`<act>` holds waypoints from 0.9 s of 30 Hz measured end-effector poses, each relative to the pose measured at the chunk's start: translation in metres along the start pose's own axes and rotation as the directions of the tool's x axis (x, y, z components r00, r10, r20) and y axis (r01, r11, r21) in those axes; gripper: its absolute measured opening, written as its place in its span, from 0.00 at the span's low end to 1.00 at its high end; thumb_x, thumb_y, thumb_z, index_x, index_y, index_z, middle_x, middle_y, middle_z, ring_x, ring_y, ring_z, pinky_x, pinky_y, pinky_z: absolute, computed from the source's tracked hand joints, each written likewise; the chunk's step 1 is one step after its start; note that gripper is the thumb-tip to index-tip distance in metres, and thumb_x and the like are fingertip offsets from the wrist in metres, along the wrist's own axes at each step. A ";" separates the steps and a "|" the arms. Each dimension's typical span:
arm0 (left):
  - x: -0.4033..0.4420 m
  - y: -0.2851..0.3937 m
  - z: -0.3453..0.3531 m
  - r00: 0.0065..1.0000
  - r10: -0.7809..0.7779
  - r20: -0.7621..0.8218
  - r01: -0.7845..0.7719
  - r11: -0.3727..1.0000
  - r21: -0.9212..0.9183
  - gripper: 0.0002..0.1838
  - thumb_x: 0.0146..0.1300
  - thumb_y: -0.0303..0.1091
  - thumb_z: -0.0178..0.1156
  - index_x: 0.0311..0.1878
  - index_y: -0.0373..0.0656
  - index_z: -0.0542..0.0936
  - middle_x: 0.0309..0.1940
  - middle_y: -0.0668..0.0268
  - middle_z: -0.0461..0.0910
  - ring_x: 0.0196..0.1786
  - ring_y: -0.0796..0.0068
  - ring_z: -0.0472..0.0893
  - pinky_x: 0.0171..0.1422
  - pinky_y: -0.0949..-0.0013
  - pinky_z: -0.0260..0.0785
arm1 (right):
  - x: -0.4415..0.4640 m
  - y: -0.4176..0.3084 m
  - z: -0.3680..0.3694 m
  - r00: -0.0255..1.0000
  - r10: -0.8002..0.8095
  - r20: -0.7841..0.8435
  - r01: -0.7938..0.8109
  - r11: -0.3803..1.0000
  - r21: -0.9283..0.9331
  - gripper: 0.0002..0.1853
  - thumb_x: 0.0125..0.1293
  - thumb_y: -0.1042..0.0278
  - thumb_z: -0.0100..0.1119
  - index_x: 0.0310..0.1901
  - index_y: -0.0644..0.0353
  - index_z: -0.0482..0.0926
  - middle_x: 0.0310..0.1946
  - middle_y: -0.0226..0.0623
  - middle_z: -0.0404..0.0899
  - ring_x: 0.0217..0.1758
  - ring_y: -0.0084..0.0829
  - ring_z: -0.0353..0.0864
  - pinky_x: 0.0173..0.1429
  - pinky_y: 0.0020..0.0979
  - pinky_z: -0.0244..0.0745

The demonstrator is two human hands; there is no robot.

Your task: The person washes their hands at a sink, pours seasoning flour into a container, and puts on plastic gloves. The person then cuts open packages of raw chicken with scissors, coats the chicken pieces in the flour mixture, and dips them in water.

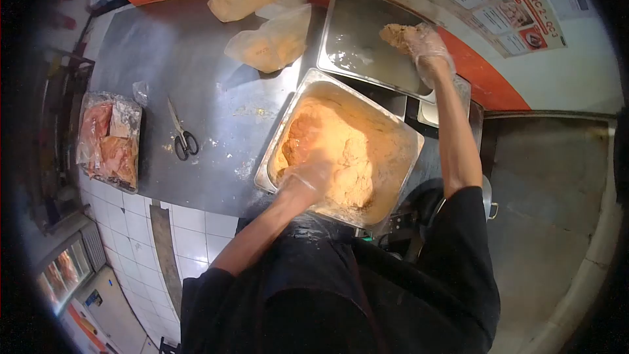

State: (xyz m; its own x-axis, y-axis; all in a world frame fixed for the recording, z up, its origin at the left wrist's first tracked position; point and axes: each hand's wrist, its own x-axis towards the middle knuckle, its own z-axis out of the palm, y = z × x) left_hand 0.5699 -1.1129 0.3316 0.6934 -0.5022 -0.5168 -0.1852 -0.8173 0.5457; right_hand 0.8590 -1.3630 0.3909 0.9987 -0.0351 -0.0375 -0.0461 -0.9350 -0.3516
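Observation:
A deep metal pan (392, 124) of orange-tinted breading flour (321, 115) stands right in front of me. My left hand (309, 180), in a clear plastic glove, reaches into its near left part; the fingers are blurred against the flour. Lumpy coated pieces (354, 167) lie in the flour to the right of that hand. Farther back, my right hand (429, 49), also gloved, grips a breaded piece of meat (395, 37) above the right end of a shallow metal tray (367, 19). Cloudy wet residue covers the tray's bottom.
Scissors (180, 132) lie on the steel table (209, 92) at left. Beyond them is a tray of raw meat in plastic (111, 141). Plastic bags of flour (272, 42) rest at the back. A round pot (486, 196) stands by my right arm. A poster (504, 10) hangs on the wall.

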 end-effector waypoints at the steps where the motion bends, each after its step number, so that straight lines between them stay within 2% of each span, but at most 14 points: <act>1: -0.003 0.002 -0.005 0.999 -0.050 0.002 0.050 0.998 -0.030 0.28 0.60 0.35 0.59 0.63 0.37 0.72 0.62 0.47 0.74 0.64 0.57 0.76 0.60 0.56 0.75 | 0.010 0.008 0.018 0.998 -0.029 -0.063 0.027 0.999 -0.038 0.25 0.65 0.50 0.57 0.53 0.64 0.78 0.49 0.50 0.82 0.53 0.44 0.81 0.57 0.40 0.73; 2: -0.002 0.001 -0.005 0.998 -0.059 -0.004 0.059 0.998 -0.034 0.28 0.60 0.35 0.59 0.63 0.37 0.72 0.62 0.47 0.74 0.64 0.57 0.76 0.60 0.56 0.75 | 0.017 0.010 0.032 0.990 -0.059 -0.125 0.049 0.996 -0.079 0.25 0.66 0.50 0.57 0.54 0.64 0.78 0.51 0.52 0.81 0.54 0.46 0.81 0.58 0.40 0.73; 5: 0.005 -0.009 0.010 0.993 -0.112 0.022 0.112 0.994 -0.016 0.26 0.62 0.37 0.58 0.63 0.39 0.73 0.59 0.48 0.76 0.60 0.55 0.79 0.57 0.54 0.76 | 0.021 0.009 0.052 0.998 0.028 0.059 -0.013 0.970 -0.241 0.24 0.66 0.53 0.56 0.55 0.62 0.78 0.56 0.53 0.79 0.60 0.50 0.78 0.62 0.43 0.71; 7: 0.016 -0.021 0.033 0.994 0.083 -0.066 -0.073 0.987 0.144 0.25 0.65 0.42 0.58 0.61 0.38 0.74 0.54 0.48 0.78 0.54 0.53 0.81 0.55 0.55 0.76 | 0.007 0.010 0.055 0.964 0.047 0.262 0.027 0.962 -0.271 0.24 0.65 0.54 0.57 0.56 0.60 0.79 0.59 0.54 0.76 0.63 0.51 0.75 0.64 0.44 0.71; 8: 0.013 -0.018 0.029 0.995 0.085 -0.060 -0.077 0.987 0.139 0.25 0.65 0.42 0.58 0.61 0.38 0.74 0.54 0.48 0.78 0.54 0.53 0.81 0.55 0.55 0.76 | 0.009 0.028 0.065 0.966 -0.126 0.224 0.197 0.924 -0.327 0.21 0.63 0.53 0.58 0.52 0.60 0.80 0.50 0.50 0.83 0.53 0.46 0.82 0.57 0.40 0.74; 9: 0.011 -0.016 0.022 0.987 0.075 -0.140 -0.062 0.993 0.097 0.27 0.65 0.45 0.57 0.62 0.37 0.73 0.53 0.48 0.79 0.54 0.53 0.81 0.55 0.56 0.76 | 0.013 0.048 0.069 0.966 -0.120 0.229 0.193 0.925 -0.328 0.21 0.63 0.53 0.58 0.52 0.60 0.80 0.50 0.50 0.83 0.53 0.46 0.82 0.57 0.40 0.74; 11: 0.012 -0.006 -0.011 0.972 0.066 -0.224 -0.054 0.997 0.056 0.28 0.66 0.47 0.57 0.62 0.35 0.73 0.52 0.49 0.79 0.53 0.53 0.81 0.55 0.57 0.76 | 0.010 0.047 0.050 0.974 -0.059 0.217 0.066 0.998 -0.023 0.18 0.63 0.54 0.58 0.46 0.59 0.81 0.37 0.39 0.82 0.39 0.32 0.79 0.44 0.35 0.73; 14: 0.029 0.015 -0.037 0.998 -0.021 -0.059 0.019 0.999 -0.034 0.31 0.65 0.51 0.57 0.61 0.33 0.73 0.50 0.49 0.80 0.53 0.53 0.80 0.56 0.57 0.75 | -0.026 -0.008 -0.022 0.977 -0.007 0.214 -0.039 0.977 0.211 0.14 0.62 0.56 0.58 0.41 0.59 0.79 0.29 0.30 0.75 0.31 0.24 0.70 0.36 0.32 0.68; 16: 0.049 0.013 -0.003 0.885 0.123 -0.448 -0.154 0.988 -0.032 0.22 0.59 0.47 0.63 0.44 0.35 0.81 0.41 0.52 0.84 0.46 0.52 0.83 0.51 0.50 0.74 | -0.035 -0.024 -0.051 0.985 0.041 0.167 -0.078 0.971 0.226 0.15 0.62 0.56 0.58 0.42 0.58 0.80 0.29 0.31 0.76 0.31 0.24 0.71 0.36 0.32 0.69; 17: 0.053 0.016 0.004 0.886 0.127 -0.446 -0.157 0.987 -0.032 0.22 0.59 0.47 0.63 0.44 0.35 0.81 0.41 0.52 0.84 0.46 0.52 0.83 0.51 0.50 0.74 | -0.039 -0.029 -0.062 0.989 0.084 0.118 -0.111 0.964 0.242 0.15 0.62 0.55 0.59 0.43 0.58 0.80 0.29 0.32 0.77 0.30 0.24 0.72 0.36 0.32 0.70; 20: 0.072 0.024 0.022 0.912 0.163 -0.378 -0.171 0.985 0.012 0.21 0.65 0.45 0.57 0.49 0.35 0.79 0.43 0.51 0.83 0.48 0.52 0.83 0.51 0.51 0.74 | -0.056 -0.043 -0.085 0.997 -0.014 -0.078 0.015 1.000 0.001 0.19 0.62 0.54 0.59 0.46 0.60 0.80 0.30 0.35 0.81 0.32 0.29 0.77 0.39 0.35 0.73; 23: 0.079 0.026 0.026 0.998 0.060 -0.004 -0.060 0.992 -0.107 0.34 0.66 0.51 0.54 0.65 0.34 0.68 0.60 0.45 0.73 0.64 0.51 0.72 0.67 0.56 0.67 | -0.060 -0.035 -0.074 0.998 -0.060 -0.034 0.060 0.998 0.005 0.21 0.62 0.52 0.59 0.46 0.63 0.79 0.33 0.42 0.84 0.36 0.35 0.82 0.42 0.40 0.75; 26: 0.070 0.027 0.029 0.961 0.226 -0.161 -0.223 0.974 0.035 0.29 0.71 0.50 0.47 0.65 0.35 0.68 0.61 0.43 0.72 0.63 0.49 0.73 0.67 0.55 0.67 | -0.038 -0.006 -0.055 0.979 -0.132 -0.157 0.114 0.987 -0.117 0.21 0.60 0.53 0.60 0.45 0.63 0.79 0.34 0.48 0.84 0.38 0.38 0.83 0.45 0.42 0.75; 27: 0.067 0.026 0.042 0.940 0.212 -0.267 -0.247 0.963 -0.107 0.24 0.69 0.41 0.45 0.62 0.35 0.70 0.57 0.43 0.75 0.57 0.46 0.77 0.60 0.51 0.70 | -0.044 0.006 -0.048 0.968 -0.156 -0.196 0.126 0.980 -0.155 0.20 0.60 0.53 0.61 0.45 0.62 0.80 0.33 0.48 0.83 0.37 0.38 0.83 0.44 0.41 0.74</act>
State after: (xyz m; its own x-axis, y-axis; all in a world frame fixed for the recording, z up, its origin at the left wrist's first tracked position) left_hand 0.5825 -1.1790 0.2836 0.7987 -0.5696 -0.1939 -0.2751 -0.6324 0.7242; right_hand 0.8161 -1.3839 0.4358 0.9784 0.0425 0.2022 0.0846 -0.9753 -0.2041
